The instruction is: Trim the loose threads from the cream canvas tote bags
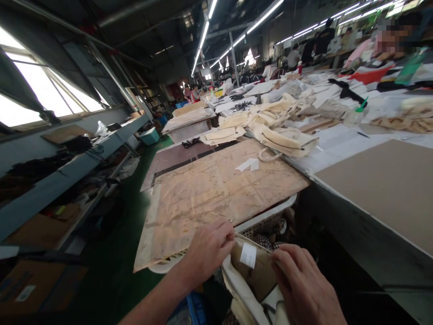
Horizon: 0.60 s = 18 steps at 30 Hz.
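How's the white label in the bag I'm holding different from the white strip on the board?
The label is rectangular, while the strip has an angled shape. The label is inside the bag you're holding; the strip lies on the tan board. Both are white.

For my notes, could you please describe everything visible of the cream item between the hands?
The cream item looks like fabric, open, showing a tan inside with a white label. The left hand and right hand hold opposite sides of its rim, near a white basket; the frame cuts off its bottom.
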Tool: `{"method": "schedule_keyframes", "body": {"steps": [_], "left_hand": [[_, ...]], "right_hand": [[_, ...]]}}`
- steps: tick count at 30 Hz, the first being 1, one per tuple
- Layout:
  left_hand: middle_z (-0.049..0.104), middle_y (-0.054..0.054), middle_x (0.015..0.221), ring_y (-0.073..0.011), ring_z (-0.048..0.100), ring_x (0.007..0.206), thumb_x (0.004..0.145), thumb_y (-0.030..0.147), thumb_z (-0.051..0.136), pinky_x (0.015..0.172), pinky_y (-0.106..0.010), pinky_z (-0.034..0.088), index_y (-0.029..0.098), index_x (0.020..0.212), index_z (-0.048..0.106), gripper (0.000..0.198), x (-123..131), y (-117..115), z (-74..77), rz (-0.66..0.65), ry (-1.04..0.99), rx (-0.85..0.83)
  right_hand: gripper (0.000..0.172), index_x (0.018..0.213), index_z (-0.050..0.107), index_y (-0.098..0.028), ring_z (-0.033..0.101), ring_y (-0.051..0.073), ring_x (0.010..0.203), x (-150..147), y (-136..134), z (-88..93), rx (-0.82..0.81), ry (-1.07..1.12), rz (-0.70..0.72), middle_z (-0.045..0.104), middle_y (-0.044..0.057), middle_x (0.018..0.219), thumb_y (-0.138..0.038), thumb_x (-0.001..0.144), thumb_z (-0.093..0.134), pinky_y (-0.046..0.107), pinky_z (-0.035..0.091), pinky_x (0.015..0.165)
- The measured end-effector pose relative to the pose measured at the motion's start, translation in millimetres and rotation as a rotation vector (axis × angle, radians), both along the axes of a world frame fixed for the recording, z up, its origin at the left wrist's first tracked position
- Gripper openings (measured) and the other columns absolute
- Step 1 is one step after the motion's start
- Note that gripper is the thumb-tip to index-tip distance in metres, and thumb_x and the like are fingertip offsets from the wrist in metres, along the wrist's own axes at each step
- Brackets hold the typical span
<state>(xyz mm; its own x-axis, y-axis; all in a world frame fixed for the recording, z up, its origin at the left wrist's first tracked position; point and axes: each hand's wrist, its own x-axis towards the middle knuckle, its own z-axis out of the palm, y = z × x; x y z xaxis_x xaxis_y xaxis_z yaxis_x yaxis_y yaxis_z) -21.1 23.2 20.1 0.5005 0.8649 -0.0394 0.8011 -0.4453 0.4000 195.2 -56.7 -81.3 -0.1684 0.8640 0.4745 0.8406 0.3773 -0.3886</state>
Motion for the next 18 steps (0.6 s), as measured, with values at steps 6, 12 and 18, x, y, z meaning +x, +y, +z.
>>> {"method": "schedule_keyframes", "body": {"steps": [6, 12, 18], "left_hand": [[0.063, -0.002, 0.097, -0.0154, 0.058, 0.091, 0.077, 0.002, 0.053, 0.080, -0.024, 0.042, 0.018, 0.071, 0.049, 0.018, -5.2, 12.2, 0.8, -0.170, -0.138, -0.099], [0.060, -0.004, 0.113, -0.0157, 0.058, 0.101, 0.072, -0.003, 0.050, 0.087, -0.025, 0.043, 0.018, 0.073, 0.045, 0.022, -6.5, 18.4, 1.1, -0.333, -0.188, -0.189], [0.059, -0.002, 0.103, -0.0161, 0.056, 0.094, 0.064, -0.004, 0.054, 0.084, -0.025, 0.043, 0.018, 0.092, 0.052, 0.035, 6.6, 22.9, 9.6, -0.331, -0.125, -0.251]], "right_hand": [[0.023, 0.095, 0.060, -0.022, 0.058, 0.018, 0.068, -5.3, -0.4, -6.0, -0.078, -0.021, -0.103, 0.061, 0.004, 0.082, -0.024, 0.099, 0.037, 0.028, 0.042, 0.061], [0.013, 0.098, 0.057, -0.020, 0.062, 0.017, 0.072, -3.9, 0.3, -22.8, 0.041, 0.017, -0.058, 0.066, 0.004, 0.085, -0.019, 0.097, 0.045, 0.027, 0.040, 0.065], [0.013, 0.094, 0.058, -0.021, 0.060, 0.015, 0.068, -4.0, 0.0, -24.6, 0.130, 0.099, -0.051, 0.066, 0.002, 0.082, -0.022, 0.097, 0.045, 0.026, 0.039, 0.063]]}}
